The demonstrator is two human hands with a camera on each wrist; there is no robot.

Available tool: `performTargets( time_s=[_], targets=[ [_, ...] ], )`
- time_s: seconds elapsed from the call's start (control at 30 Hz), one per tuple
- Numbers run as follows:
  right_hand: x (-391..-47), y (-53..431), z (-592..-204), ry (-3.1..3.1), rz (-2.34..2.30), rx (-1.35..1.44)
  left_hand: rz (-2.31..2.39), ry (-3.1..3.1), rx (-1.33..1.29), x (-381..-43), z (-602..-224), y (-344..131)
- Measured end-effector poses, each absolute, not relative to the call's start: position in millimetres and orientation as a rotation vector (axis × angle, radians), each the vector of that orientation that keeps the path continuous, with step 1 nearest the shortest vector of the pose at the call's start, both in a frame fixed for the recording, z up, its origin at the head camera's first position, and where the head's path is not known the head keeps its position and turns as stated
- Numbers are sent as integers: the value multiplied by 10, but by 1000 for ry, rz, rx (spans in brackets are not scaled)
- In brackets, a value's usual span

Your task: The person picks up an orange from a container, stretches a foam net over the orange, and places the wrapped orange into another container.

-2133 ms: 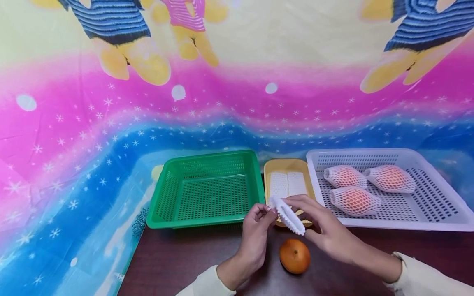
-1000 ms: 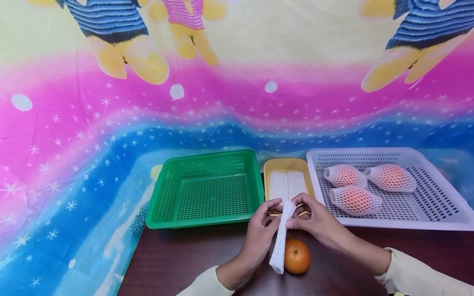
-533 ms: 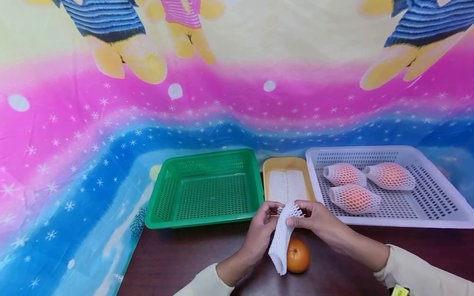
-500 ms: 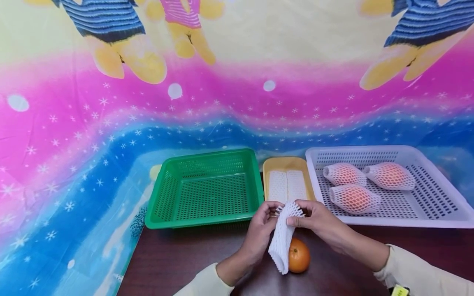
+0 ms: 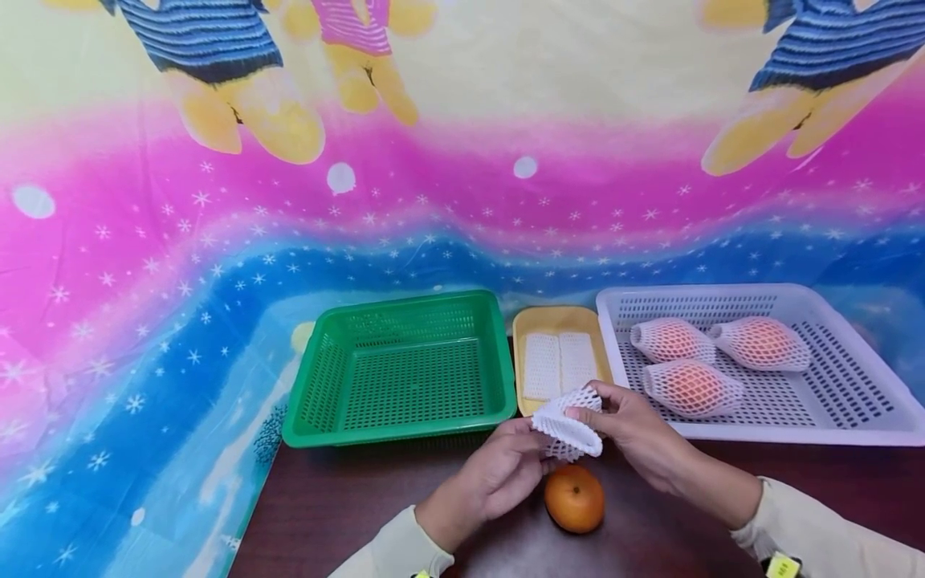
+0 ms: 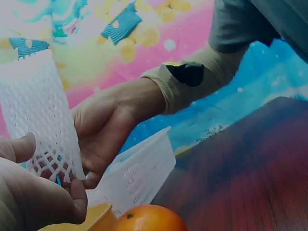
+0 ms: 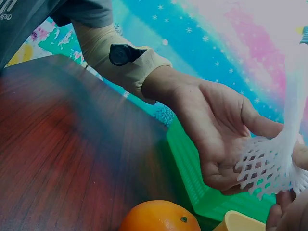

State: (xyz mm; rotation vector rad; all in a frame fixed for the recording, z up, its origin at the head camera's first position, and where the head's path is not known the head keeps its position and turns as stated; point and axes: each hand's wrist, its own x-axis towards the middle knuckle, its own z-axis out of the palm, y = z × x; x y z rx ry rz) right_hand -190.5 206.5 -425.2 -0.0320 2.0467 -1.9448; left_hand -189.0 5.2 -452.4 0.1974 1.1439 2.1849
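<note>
A white foam fruit net is held between both hands above the table. My left hand grips its left side, and the left wrist view shows the thumb on the mesh. My right hand pinches the right side, thumb on top. One end is spread, with the mesh opened out in the right wrist view, where this net covers some left fingertips. Just below the hands an orange sits bare on the table.
Behind the hands stands a yellow tray with flat foam nets. A green basket is left of it. The white basket on the right holds three net-wrapped fruits. A patterned cloth hangs behind.
The net has swung from hanging lengthwise beside the orange to lying tilted above it, its open end towards me. My left hand has turned and lowered; the orange shows fully again.
</note>
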Motion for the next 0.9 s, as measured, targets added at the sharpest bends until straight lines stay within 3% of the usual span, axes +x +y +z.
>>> performTargets(
  time_s=[0.2,0.57,0.9],
  targets=[
    [-1921,2126,-4254,1803,-2096,-79,2314,1136,124,-1941,-4530,7],
    [-1986,2198,-4321,624,-2499,-273,2573,736,99,-1975,-4427,-29],
    [-1939,2178,-4321,346,-2440,-380,2521,551,93,-1977,-4365,-32]
  ],
)
